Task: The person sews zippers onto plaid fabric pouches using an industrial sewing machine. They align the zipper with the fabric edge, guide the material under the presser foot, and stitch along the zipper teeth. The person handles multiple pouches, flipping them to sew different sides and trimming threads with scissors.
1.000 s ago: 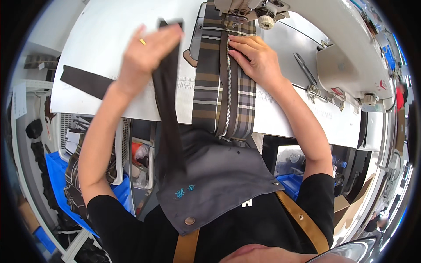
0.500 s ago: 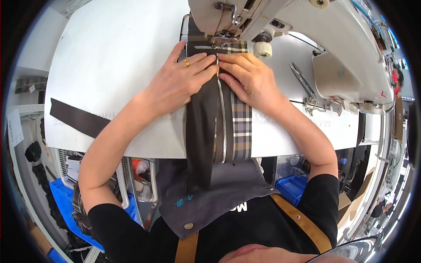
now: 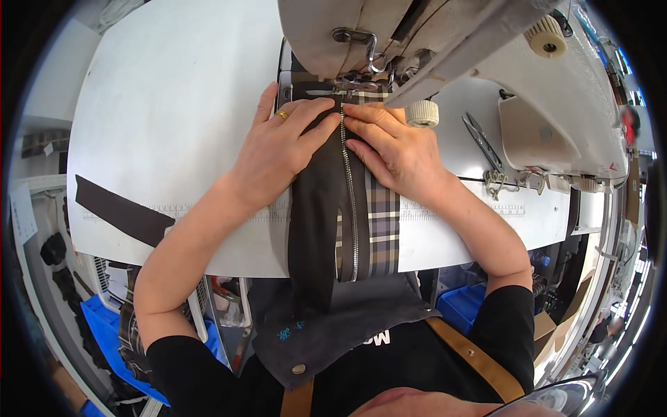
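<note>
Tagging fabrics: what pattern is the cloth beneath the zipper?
The cloth is plaid, clearest in head view.

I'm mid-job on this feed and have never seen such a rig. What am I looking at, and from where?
There is no robot here: these are a person's two bare hands. A wide fisheye camera on their head looks down, so straight edges bend near the rim, and picture left is the person's left.

Beyond the hands stands a white metal sewing machine. On the white flat tabletop lie brown-and-grey plaid fabric, a silver-toothed zipper and a long dark brown fabric strip. The left hand lies flat on that strip; the right hand has its fingertips beside the zipper teeth, though whether they pinch is unclear.

A short dark fabric piece lies to the left, dark metal scissors to the right.
</note>
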The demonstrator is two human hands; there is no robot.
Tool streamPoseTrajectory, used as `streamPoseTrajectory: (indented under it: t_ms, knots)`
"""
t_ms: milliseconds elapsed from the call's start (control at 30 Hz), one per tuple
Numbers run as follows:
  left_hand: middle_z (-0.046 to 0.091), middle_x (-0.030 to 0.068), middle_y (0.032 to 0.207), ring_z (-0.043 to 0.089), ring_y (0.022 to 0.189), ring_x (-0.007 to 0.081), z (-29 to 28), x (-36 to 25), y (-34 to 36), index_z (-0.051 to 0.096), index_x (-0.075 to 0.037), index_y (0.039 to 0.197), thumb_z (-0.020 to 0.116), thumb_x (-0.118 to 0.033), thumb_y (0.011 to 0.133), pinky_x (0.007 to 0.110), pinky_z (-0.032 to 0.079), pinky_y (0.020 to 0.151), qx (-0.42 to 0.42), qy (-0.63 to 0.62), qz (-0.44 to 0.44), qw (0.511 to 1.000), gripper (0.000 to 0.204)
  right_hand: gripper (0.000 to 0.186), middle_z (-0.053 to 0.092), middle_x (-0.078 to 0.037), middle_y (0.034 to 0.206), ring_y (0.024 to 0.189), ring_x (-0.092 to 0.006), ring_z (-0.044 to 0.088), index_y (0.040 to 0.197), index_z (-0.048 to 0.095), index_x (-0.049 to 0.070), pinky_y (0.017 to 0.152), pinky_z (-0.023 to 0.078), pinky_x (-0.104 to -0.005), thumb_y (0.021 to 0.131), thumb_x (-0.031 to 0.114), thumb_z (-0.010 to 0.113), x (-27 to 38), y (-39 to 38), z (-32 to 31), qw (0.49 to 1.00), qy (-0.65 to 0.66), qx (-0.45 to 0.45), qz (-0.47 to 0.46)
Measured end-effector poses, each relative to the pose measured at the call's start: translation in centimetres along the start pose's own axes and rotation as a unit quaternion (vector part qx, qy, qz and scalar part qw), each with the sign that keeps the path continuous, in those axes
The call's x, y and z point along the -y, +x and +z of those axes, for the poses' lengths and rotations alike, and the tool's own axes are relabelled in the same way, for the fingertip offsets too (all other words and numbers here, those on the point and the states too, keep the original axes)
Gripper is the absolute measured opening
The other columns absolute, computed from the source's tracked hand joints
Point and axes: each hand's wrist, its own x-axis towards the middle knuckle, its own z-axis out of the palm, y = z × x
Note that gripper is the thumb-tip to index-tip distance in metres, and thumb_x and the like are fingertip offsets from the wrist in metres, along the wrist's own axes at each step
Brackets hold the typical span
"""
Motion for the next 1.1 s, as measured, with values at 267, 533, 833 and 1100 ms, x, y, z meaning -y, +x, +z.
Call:
streamPoseTrajectory:
  t_ms: [267, 533, 833, 1100]
  knots:
    - [0.056, 0.0021, 0.121, 0.052, 0.108, 0.0152, 0.15, -0.04, -0.12, 0.061, -0.011, 0.110, 0.056, -0.005, 0.075, 0.055, 0.018, 0.107, -0.005, -0.005, -0.014, 1.000, 0.036, 0.026, 0.063, -0.005, 0.086, 0.077, -0.0227, 0.056, 0.096, 0.066, 0.006, 0.066, 0.048, -0.0324, 0.073, 0.016, 0.070, -0.03, -0.12, 0.14, 1.000, -0.007, -0.004, -0.002]
    - [0.059, 0.0026, 0.118, 0.053, 0.107, 0.0157, 0.10, 0.07, 0.13, 0.062, -0.010, 0.110, 0.054, -0.003, 0.076, 0.057, 0.017, 0.106, -0.007, -0.024, -0.016, 1.000, 0.036, 0.026, 0.062, -0.006, 0.085, 0.076, -0.0231, 0.055, 0.096, 0.066, 0.006, 0.066, 0.047, -0.0325, 0.073, 0.017, 0.070, -0.06, -0.12, -0.06, 1.000, -0.003, 0.008, 0.005]
    - [0.057, 0.0013, 0.124, 0.054, 0.110, 0.0189, 0.05, -0.05, -0.06, 0.062, -0.016, 0.116, 0.055, -0.005, 0.076, 0.055, 0.013, 0.107, 0.018, 0.002, -0.029, 0.999, 0.042, 0.023, 0.062, -0.007, 0.087, 0.079, -0.0243, 0.056, 0.093, 0.064, 0.006, 0.069, 0.047, -0.0339, 0.075, 0.018, 0.069, -0.01, -0.05, -0.26, 1.000, 0.008, 0.020, 0.022]
    - [0.058, 0.0008, 0.120, 0.053, 0.106, 0.0153, 0.30, -0.08, -0.13, 0.062, -0.015, 0.110, 0.055, -0.007, 0.077, 0.059, 0.015, 0.106, -0.007, 0.007, -0.015, 1.000, 0.034, 0.023, 0.064, -0.007, 0.092, 0.080, -0.0245, 0.056, 0.093, 0.064, 0.005, 0.070, 0.046, -0.0347, 0.075, 0.018, 0.069, -0.01, -0.08, -0.25, 1.000, 0.012, 0.017, 0.018]
